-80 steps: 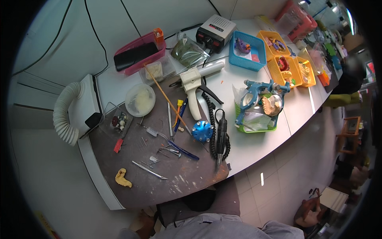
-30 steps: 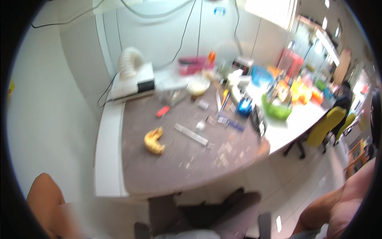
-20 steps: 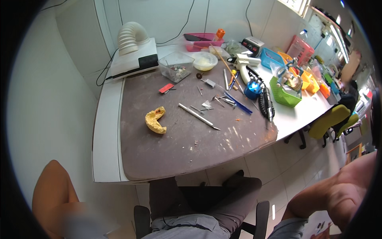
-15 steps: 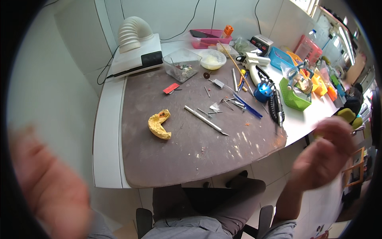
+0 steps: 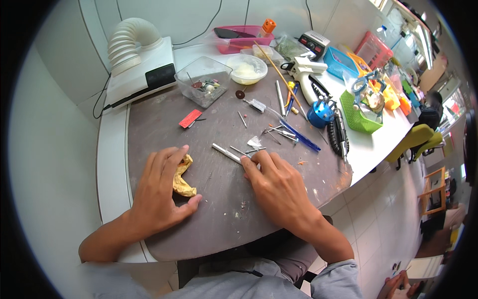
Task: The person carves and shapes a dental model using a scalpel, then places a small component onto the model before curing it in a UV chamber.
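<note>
A yellow plaster dental cast, curved like a horseshoe, lies on the grey-brown work mat. My left hand reaches around it from the left, thumb and fingers apart; the fingers cover part of the cast, and no firm grip shows. To the right, my right hand is closed over a slim silver craft knife, thumb and bent fingers at its handle. The knife still lies along the mat, its blade end hidden beneath the hand. Just beyond those fingers are thin metal burs and a white scrap.
Behind the hands stand a clear tub of small bits, a round bowl and a red card. A blue-handled brush, a blue bur holder and a corded handpiece lie rightward. A white hose unit stands back left.
Both hands have come in from the sides down to the mat. The left now surrounds the dental cast; the right has closed on the craft knife. The view has shifted slightly.
</note>
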{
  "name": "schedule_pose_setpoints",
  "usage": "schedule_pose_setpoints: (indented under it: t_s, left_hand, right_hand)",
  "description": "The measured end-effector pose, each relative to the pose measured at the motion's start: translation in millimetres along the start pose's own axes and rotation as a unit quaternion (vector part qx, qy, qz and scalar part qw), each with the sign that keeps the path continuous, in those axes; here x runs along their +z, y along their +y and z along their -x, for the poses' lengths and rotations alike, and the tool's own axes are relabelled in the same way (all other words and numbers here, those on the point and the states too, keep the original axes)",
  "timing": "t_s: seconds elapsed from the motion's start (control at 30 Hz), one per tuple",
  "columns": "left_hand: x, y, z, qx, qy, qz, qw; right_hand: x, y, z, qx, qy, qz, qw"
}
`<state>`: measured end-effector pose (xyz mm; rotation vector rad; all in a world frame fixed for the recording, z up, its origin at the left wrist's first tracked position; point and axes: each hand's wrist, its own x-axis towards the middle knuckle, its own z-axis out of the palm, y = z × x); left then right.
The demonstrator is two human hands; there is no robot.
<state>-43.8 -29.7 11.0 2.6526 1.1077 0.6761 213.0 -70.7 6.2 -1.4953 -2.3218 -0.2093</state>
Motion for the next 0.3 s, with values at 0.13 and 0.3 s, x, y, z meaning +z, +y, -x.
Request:
schedule_pose_setpoints:
  t_s: [0.13, 0.3]
  left_hand:
    - [-3, 1, -2, -0.019, -0.003, 0.025, 1.0]
    - [-3, -10, -1, -0.061, -0.048, 0.081, 0.994]
  right_hand:
    - [6, 9, 3, 0.029, -0.004, -0.013, 0.999]
    - [-27, 27, -1, 0.203, 0.036, -0.231, 0.951]
